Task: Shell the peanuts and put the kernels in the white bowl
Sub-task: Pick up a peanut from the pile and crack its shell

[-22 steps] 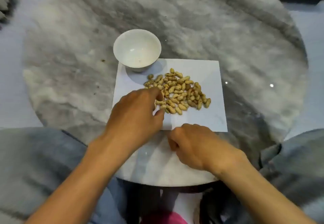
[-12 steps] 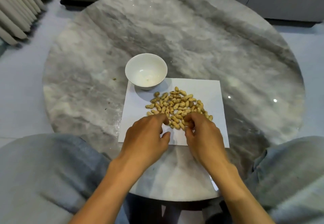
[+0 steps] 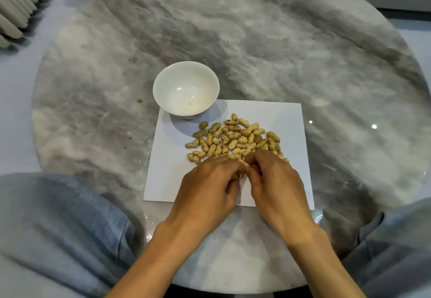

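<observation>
A small crumb (image 3: 139,100) lay on the round grey tabletop (image 3: 279,53), well to the left. Next to it, a bit to the right, stood one white bowl (image 3: 163,92). The bowl sat on the far left corner of one white sheet of paper (image 3: 286,116). The bowl looked almost bare inside, with just a tiny speck at the bottom.

The left hand (image 3: 205,193) came up from the bottom of the view, palm down, over the near part of the paper. Its fingers were curled in toward the middle. Its grip was narrow and pinched on one peanut (image 3: 241,175), which was held between both hands just above the paper. Only a small bit of that peanut showed, so it was hard to tell if the shell was cracked.

Past the hands, one pile of peanuts (image 3: 233,139) lay on the middle of the paper, still in their shells. There were dozens of them, too many to count well. The near edge of the pile was hidden behind the fingers.

The right hand (image 3: 277,186) came in from the lower right, palm down too. Its fingers were bent and met the left ones. Its grip was narrow as well, pinching the same peanut from the other side.

Two hands, one bowl, one paper.
</observation>
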Demonstrator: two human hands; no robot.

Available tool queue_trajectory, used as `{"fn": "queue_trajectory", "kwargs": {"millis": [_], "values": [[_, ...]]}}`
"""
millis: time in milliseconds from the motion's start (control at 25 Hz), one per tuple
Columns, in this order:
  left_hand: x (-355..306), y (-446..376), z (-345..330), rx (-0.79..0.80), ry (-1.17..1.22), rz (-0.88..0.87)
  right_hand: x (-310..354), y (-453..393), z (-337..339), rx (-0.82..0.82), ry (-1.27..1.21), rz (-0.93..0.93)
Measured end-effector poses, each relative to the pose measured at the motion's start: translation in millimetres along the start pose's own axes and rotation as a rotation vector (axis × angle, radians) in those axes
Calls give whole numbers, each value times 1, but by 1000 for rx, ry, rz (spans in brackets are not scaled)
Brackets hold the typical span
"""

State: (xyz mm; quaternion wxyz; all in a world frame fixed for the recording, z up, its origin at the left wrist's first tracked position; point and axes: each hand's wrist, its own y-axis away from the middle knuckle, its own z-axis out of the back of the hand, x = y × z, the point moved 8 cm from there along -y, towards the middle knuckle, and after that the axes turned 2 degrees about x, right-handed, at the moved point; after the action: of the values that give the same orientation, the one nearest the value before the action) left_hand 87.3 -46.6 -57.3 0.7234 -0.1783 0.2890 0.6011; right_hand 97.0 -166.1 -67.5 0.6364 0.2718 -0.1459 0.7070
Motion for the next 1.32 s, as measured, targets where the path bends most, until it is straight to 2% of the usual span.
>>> {"fn": "queue_trajectory", "kwargs": {"millis": [160, 320, 440, 600, 800, 840, 1000, 1080, 1200, 1320], "values": [[5, -4, 8, -119, 47, 30, 1, 8, 23, 57, 39, -93], [-19, 1, 6, -32, 303, -87, 12, 23, 41, 77, 36, 5], [-26, 4, 4, -31, 346, -114, 4, 35, 52, -12, -220, -2], [-30, 6, 10, -89, 343, -130, -9, 31, 52, 20, -507, -116], [-28, 4, 12, -96, 590, -25, -14, 29, 48, -25, -1085, -294], [-27, 4, 10, -90, 600, -11, -14, 28, 47, -35, -1084, -302], [-17, 3, 12, -138, 625, 50, -3, 20, 57, -114, -656, -99], [-12, 0, 11, -117, 704, 104, -2, 20, 57, -112, -733, -102], [-12, -2, 14, -91, 745, 110, -8, 22, 50, -100, -998, -236], [-11, -2, 12, -78, 744, 125, -11, 21, 45, -47, -1015, -286]]}}
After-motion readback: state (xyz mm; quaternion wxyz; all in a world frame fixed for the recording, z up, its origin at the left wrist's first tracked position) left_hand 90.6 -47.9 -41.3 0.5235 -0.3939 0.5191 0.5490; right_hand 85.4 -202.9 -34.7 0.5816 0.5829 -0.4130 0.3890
